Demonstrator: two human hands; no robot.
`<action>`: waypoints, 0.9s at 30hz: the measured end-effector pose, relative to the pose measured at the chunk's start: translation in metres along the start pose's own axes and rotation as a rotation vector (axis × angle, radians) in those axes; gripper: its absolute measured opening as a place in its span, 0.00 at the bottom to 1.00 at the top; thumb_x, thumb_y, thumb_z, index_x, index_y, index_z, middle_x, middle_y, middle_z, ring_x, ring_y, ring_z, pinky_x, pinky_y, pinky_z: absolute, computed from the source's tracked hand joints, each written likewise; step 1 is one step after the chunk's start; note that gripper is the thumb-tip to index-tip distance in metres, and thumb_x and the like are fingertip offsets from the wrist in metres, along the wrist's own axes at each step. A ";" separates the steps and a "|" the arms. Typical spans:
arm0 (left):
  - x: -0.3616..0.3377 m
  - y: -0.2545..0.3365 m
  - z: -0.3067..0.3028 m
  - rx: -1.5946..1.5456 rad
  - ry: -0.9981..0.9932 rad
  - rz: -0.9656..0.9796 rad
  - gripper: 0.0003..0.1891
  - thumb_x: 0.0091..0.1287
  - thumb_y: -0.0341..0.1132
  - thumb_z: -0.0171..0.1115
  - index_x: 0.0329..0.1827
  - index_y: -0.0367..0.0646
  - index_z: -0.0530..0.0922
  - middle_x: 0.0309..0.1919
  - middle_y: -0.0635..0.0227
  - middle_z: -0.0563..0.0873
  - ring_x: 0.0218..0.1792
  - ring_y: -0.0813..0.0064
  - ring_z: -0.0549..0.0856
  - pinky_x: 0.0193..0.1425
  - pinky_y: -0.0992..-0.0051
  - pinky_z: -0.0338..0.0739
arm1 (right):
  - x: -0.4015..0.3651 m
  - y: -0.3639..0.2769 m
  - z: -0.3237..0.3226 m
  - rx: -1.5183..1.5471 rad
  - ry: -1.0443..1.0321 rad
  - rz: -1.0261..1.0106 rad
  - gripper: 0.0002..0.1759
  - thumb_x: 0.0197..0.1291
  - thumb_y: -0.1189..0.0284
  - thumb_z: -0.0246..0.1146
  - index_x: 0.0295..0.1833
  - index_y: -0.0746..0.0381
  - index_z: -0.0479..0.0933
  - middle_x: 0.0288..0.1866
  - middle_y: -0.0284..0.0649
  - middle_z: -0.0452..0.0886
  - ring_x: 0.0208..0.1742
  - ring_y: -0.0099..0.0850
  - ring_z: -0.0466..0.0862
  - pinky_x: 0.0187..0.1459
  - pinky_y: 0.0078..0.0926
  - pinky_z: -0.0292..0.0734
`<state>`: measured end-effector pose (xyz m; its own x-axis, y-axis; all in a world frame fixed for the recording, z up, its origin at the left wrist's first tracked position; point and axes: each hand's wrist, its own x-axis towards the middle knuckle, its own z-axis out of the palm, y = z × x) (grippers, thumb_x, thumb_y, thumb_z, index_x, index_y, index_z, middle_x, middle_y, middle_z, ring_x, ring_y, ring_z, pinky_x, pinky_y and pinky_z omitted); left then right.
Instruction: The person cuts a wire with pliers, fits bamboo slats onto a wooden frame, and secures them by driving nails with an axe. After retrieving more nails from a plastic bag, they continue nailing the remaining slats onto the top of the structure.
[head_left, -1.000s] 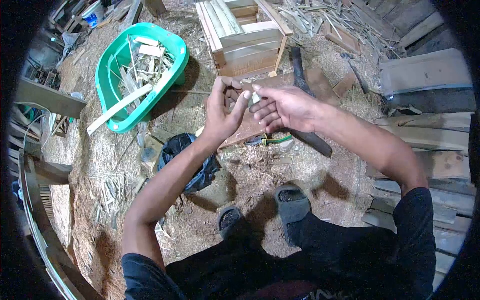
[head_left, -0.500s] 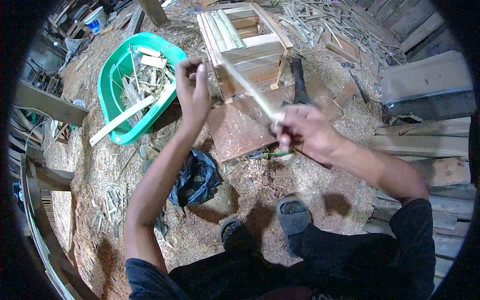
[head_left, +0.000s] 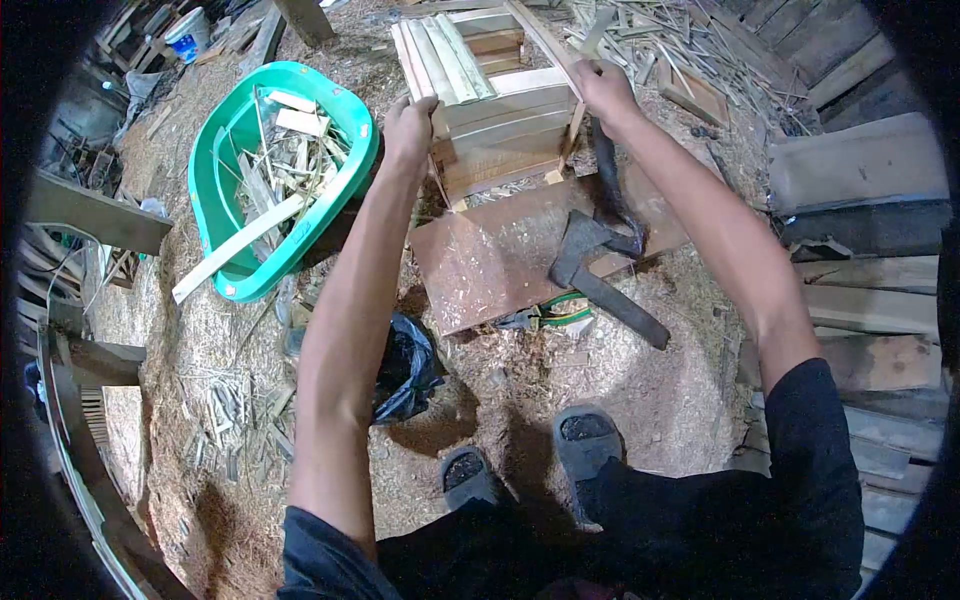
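A wooden crate-like frame (head_left: 505,130) stands at the top centre, with several pale slats (head_left: 445,60) laid over the left part of its top. My left hand (head_left: 410,128) is closed on the crate's left front corner. At the right front corner, my right hand (head_left: 605,88) is closed round a pale wooden strip (head_left: 598,32) that sticks up beyond the fingers, close against the crate's edge. In front of the crate, a brown board (head_left: 480,265) lies on the ground with a hatchet-like tool (head_left: 610,285) across its right part.
A green tub (head_left: 205,170) of wood scraps stands left of the crate. A dark plastic bag (head_left: 408,375) sits beside my left forearm. Stacked planks (head_left: 870,300) line the right side. Scrap sticks (head_left: 660,45) lie behind the crate.
Both hands have moved up and forward to the crate's front corners. The strip in my right hand has gone from mid-air to the crate's right side. The hatchet-like tool has come into full view.
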<state>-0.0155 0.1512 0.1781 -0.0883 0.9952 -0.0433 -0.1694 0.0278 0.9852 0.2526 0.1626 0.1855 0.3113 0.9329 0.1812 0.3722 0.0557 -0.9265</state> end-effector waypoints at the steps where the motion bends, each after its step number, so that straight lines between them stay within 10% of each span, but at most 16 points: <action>1: 0.000 0.001 0.000 -0.010 -0.016 0.031 0.15 0.68 0.34 0.61 0.51 0.31 0.80 0.43 0.57 0.86 0.42 0.69 0.84 0.50 0.72 0.77 | 0.007 0.000 -0.001 -0.021 -0.019 0.022 0.23 0.72 0.58 0.57 0.42 0.69 0.82 0.33 0.39 0.83 0.34 0.29 0.78 0.40 0.34 0.72; 8: 0.031 0.034 -0.015 -0.001 -0.091 0.088 0.10 0.69 0.33 0.59 0.45 0.33 0.79 0.35 0.60 0.85 0.33 0.68 0.85 0.43 0.67 0.82 | 0.010 -0.044 -0.015 -0.082 0.029 -0.064 0.23 0.71 0.58 0.59 0.37 0.70 0.82 0.30 0.39 0.81 0.33 0.27 0.77 0.37 0.32 0.71; 22: -0.148 0.055 -0.081 -0.133 -0.092 -0.075 0.22 0.71 0.33 0.57 0.64 0.29 0.71 0.50 0.55 0.84 0.48 0.66 0.86 0.55 0.69 0.81 | -0.144 -0.082 -0.064 -0.152 -0.346 -0.160 0.19 0.74 0.60 0.58 0.47 0.69 0.78 0.40 0.44 0.84 0.42 0.29 0.82 0.47 0.33 0.77; 27: -0.153 0.046 -0.095 -0.238 -0.217 -0.077 0.19 0.72 0.28 0.54 0.64 0.29 0.72 0.53 0.56 0.84 0.54 0.70 0.84 0.62 0.71 0.76 | -0.154 -0.080 -0.057 -0.232 -0.184 -0.500 0.23 0.71 0.59 0.61 0.48 0.72 0.78 0.38 0.50 0.83 0.39 0.40 0.83 0.46 0.38 0.77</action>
<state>-0.1033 -0.0091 0.2147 0.1403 0.9886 -0.0549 -0.3941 0.1067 0.9128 0.2249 -0.0053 0.2502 -0.1013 0.8609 0.4986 0.6234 0.4455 -0.6426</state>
